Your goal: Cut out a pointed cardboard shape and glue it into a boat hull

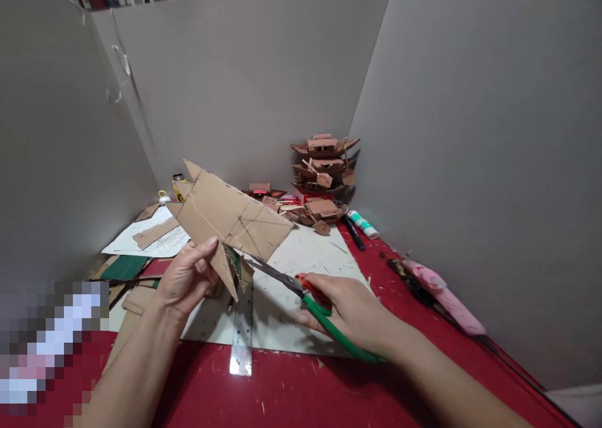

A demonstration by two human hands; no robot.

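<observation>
My left hand [190, 274] pinches a piece of brown cardboard [226, 211] by its lower edge, thumb on top. Pencil lines mark its face, and its left end is cut into points. Below the thumb, cut flaps hang down, one with a green side. In my right hand [350, 305] is a pair of scissors [286, 280] with green and orange handles. The blades point left, their tips at the cardboard's lower edge beside the flaps. How far the blades are apart is hard to see.
Model boats [324, 174] are stacked at the back corner. A pink glue gun [444, 293], a white-and-green tube [363, 224] and a black marker [353, 232] lie right. A clear ruler [241, 356] rests on the white board [286, 327]. Cardboard scraps [125, 268] lie left on the red table [282, 393].
</observation>
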